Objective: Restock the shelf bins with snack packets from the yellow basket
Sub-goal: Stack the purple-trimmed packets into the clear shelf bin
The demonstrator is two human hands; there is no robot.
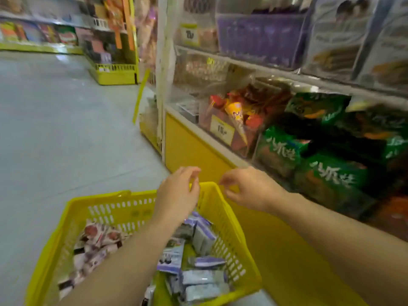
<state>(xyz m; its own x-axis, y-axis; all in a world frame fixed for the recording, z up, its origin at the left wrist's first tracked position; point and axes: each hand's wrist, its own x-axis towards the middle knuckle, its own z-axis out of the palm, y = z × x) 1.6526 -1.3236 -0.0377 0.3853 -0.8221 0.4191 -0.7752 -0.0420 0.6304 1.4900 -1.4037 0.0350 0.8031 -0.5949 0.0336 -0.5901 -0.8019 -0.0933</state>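
Note:
The yellow basket [234, 244] stands on the floor in front of me, holding several purple-and-white snack packets [204, 236] on its right side and pink-and-white packets [97, 241] on its left. My left hand [176, 195] hovers over the basket's far rim, fingers apart and holding nothing. My right hand [249, 188] hangs just right of that rim, also empty with loosely curled fingers. To the right, clear shelf bins hold cone snacks [237, 120] and green packets [331, 175]. A bin of purple packets [260, 34] sits on the shelf above.
The shelf's yellow base panel [189, 149] runs close along the basket's right. Grey floor [66, 129] stretches to the left. Another yellow shelving unit [114, 71] stands farther down the aisle. A yellow price tag [221, 129] hangs on the cone bin.

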